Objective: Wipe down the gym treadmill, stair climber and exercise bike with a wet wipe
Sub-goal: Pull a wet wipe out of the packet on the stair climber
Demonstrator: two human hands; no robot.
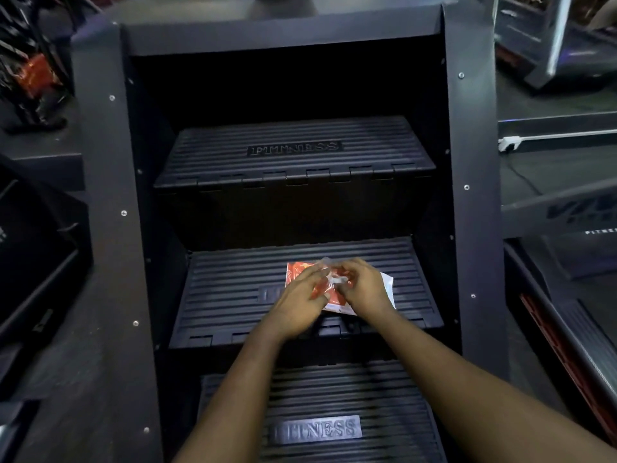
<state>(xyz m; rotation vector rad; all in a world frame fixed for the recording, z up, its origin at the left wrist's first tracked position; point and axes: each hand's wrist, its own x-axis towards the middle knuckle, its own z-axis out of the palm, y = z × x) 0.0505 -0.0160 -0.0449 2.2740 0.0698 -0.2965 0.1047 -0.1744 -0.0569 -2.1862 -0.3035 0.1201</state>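
A red and white wet wipe packet point(295, 272) lies on the middle step point(233, 279) of the black stair climber point(100, 195). My left hand point(300, 302) rests flat on the packet with straight fingers. My right hand point(362, 285) pinches a clear flap or wipe point(335, 279) at the packet's top; blur hides which it is. Both hands cover most of the packet.
Ribbed steps marked FITNESS sit above point(293, 148) and below point(317, 429) the middle one. Tall side panels wall in the steps left and right. A treadmill deck point(567, 329) lies to the right, and dark gym equipment point(33, 78) stands at the left.
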